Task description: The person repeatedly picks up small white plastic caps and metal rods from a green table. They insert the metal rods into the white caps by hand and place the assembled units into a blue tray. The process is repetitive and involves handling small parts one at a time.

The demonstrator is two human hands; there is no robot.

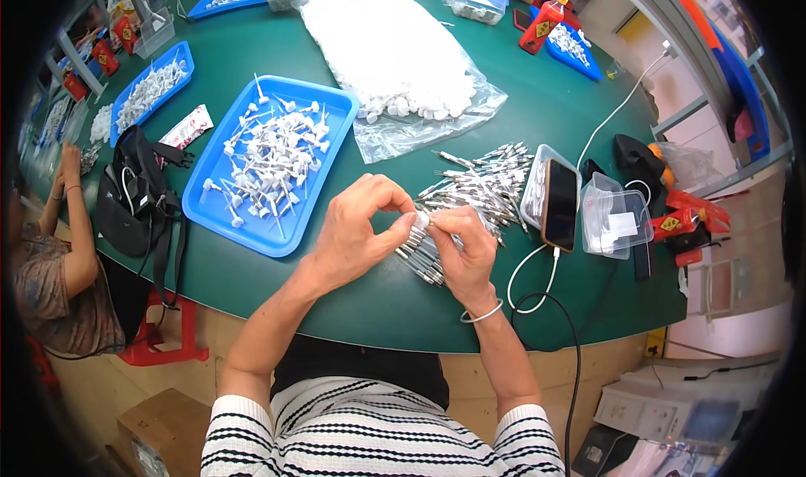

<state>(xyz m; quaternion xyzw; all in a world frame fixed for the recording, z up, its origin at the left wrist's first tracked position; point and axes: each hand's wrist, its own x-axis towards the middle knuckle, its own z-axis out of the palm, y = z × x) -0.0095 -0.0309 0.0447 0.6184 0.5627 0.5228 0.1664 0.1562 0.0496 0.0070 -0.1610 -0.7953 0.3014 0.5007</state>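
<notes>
My left hand (pixel 357 221) pinches a small white plastic cap (pixel 421 220) between thumb and forefinger. Against it, my right hand (pixel 464 246) is closed on what looks like a thin metal rod, mostly hidden by the fingers. Both hands meet above the near side of a pile of thin metal rods (pixel 483 183) on the green table. Left of my left hand lies a blue tray (pixel 290 246) holding many white-capped pieces (pixel 273 154) with thin stems. Beyond the hands, a clear plastic bag (pixel 382 145) spills over with loose white caps (pixel 378 49).
A phone (pixel 560 204) leans on a clear box right of the rods, its white cable (pixel 537 296) looping nearby. Another clear container (pixel 617 217) stands beside it. A black bag (pixel 126 196) sits at left, near a co-worker's arm (pixel 80 225). A red bottle (pixel 541 25) stands far right.
</notes>
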